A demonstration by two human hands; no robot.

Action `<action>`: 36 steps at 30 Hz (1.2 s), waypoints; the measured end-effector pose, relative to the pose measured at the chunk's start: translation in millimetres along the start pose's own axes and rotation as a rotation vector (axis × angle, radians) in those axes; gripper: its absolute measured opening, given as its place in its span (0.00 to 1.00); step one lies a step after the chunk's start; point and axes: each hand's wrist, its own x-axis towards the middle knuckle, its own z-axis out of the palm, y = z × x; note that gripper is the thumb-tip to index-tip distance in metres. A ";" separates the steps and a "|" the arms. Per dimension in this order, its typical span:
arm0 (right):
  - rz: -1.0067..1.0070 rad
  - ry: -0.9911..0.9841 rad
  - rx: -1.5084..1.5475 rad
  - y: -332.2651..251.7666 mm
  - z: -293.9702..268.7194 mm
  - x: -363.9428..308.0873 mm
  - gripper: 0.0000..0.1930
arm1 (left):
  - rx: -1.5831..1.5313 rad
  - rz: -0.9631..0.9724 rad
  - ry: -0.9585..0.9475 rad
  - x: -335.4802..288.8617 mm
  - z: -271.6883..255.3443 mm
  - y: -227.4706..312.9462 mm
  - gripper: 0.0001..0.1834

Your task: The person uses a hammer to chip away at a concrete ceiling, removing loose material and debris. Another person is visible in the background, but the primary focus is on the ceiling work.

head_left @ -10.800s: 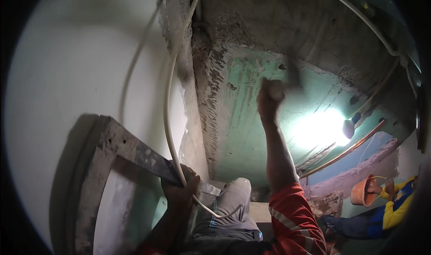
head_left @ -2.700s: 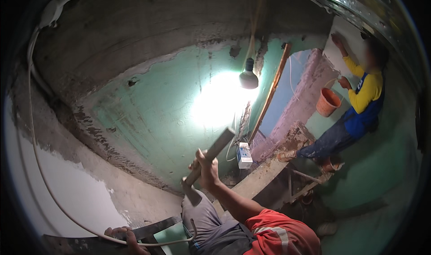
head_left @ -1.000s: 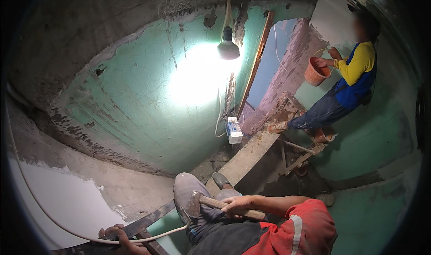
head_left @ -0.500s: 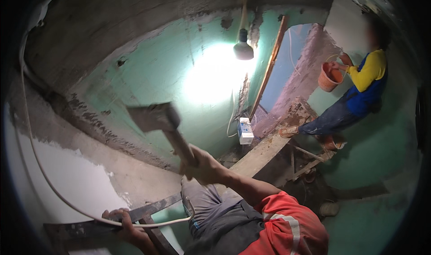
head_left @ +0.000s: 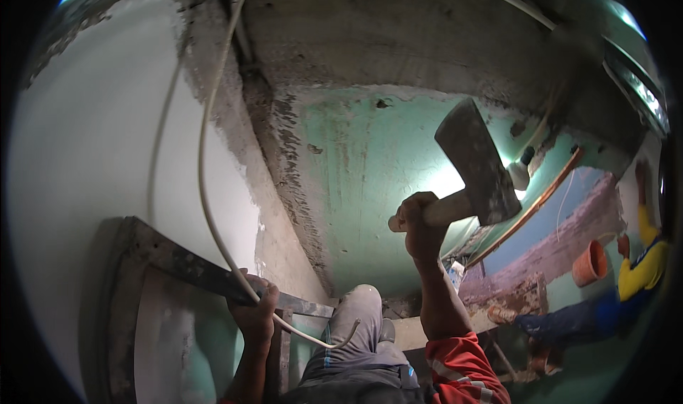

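Axe (head_left: 478, 180), handle (head_left: 452, 208) inside right grip (head_left: 421, 219), head (head_left: 475, 158) up to its right

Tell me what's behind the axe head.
Behind the axe head is the green wall, with a bright patch left of the blade and a lamp by its right edge. Whatever the blade itself covers can't be seen.

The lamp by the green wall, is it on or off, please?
The lamp is on: bright white glare lights the green wall beside it, behind the raised hatchet.
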 end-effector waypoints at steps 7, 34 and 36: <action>-0.134 -0.064 0.095 -42.1 13.7 11.1 0.06 | -0.024 -0.011 0.042 0.8 5.3 10.6 0.21; 0.097 -0.119 -0.333 51.7 118.9 117.6 0.16 | -0.127 -0.067 -0.018 4.0 1.2 2.3 0.30; 0.187 -0.169 -0.382 76.5 114.9 122.0 0.19 | -0.039 -0.078 -0.016 4.4 -1.8 4.9 0.30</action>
